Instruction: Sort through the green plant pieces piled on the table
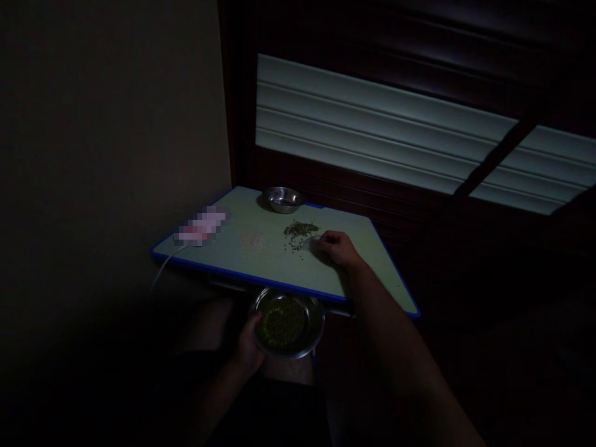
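Note:
My left hand (251,343) grips the rim of a metal bowl (318,326), its thumb over the edge. Small green beans, like mung beans (282,321), lie in that bowl, which is held just below the table's near edge. Over the tabletop my right hand (339,247) is closed on a thin, see-through piece (310,243); the dim light hides its exact kind. This piece lies against the near right side of a loose pile of green beans (300,230). Several stray beans are scattered around the pile.
The pale folding table (223,261) has a blue rim. At its far edge stands a second metal bowl (284,200). Pale small grains (252,241) are spread left of the beans. A blurred-out device (202,226) with a white cable lies left. A wall and slatted panels stand behind.

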Motion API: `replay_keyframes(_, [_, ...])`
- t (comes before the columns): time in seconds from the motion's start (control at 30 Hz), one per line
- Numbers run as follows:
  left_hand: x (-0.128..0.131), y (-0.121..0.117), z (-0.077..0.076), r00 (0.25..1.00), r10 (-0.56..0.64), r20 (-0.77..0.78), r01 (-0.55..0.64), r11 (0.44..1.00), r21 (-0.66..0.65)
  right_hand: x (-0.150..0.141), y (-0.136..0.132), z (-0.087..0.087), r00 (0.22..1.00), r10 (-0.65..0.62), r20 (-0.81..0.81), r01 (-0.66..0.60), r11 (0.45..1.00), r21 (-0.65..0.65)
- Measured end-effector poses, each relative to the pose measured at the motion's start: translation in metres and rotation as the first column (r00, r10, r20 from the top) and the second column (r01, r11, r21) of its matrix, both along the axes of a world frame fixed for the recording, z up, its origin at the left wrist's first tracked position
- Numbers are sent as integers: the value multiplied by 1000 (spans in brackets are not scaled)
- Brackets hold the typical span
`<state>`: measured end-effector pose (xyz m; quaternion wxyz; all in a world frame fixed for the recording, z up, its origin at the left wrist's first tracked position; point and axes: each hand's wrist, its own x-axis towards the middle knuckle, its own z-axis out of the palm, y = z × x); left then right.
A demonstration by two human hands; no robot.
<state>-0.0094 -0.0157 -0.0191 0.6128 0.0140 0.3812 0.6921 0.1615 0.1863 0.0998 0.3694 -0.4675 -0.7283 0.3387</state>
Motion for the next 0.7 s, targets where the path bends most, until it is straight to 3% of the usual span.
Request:
replay_keyframes(0.47, [0, 0, -1, 1000, 9, -16, -9, 1000, -9, 1, 1, -2, 998, 62, -1, -62, 998, 16])
replay_keyframes(0.7, [0, 1, -1, 1000, 7, -17, -8, 1000, -27, 1, -1, -1, 997, 76, -28, -77, 996, -42])
